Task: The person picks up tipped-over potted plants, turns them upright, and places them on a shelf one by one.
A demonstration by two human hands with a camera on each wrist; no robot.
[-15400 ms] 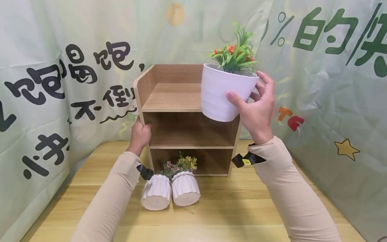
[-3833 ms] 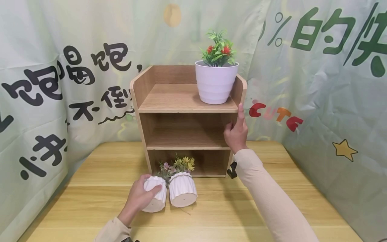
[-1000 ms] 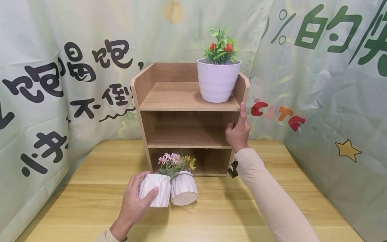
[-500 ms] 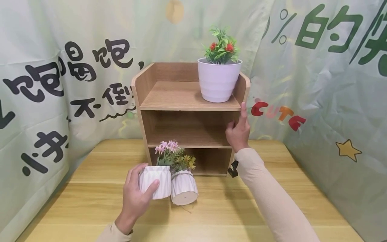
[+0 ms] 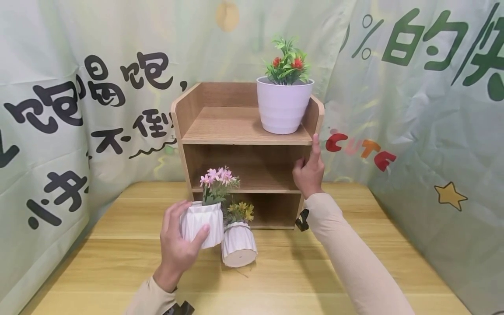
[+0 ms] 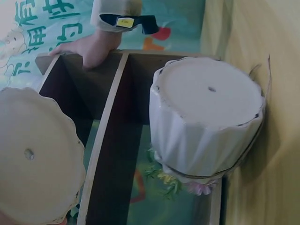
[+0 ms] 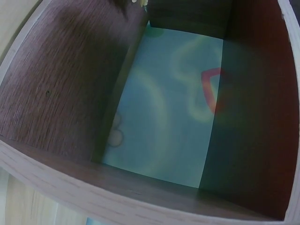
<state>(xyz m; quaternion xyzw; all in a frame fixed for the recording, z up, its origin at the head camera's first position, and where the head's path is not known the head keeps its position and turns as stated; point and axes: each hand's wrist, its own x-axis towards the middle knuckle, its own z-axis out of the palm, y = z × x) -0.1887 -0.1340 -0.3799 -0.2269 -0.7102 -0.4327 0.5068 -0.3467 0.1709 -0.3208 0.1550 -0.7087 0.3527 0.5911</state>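
My left hand [image 5: 176,245] grips a small white ribbed flower pot [image 5: 202,225] with pink flowers, thumb on its near side. It is raised off the table and nearly upright; the left wrist view shows the underside of this pot [image 6: 37,159]. Beside it a matching flower pot [image 5: 240,247] with yellow flowers lies tipped on the table, base towards me. My right hand [image 5: 309,173] holds the right side panel of a wooden shelf [image 5: 246,190], index finger pointing up along the edge and thumb inside. The right wrist view shows a shelf compartment [image 7: 61,93].
A larger white planter [image 5: 284,107] with red flowers stands on the right of the top board. Printed cloth [image 5: 413,122] hangs behind and at both sides of the wooden table [image 5: 334,262]. A bit of string [image 6: 269,79] trails from the tipped pot.
Over the last second the pink-flowered pot has risen and come more upright in my left hand. Much earlier my right hand held the large planter, now on the top board; the left held the shelf.
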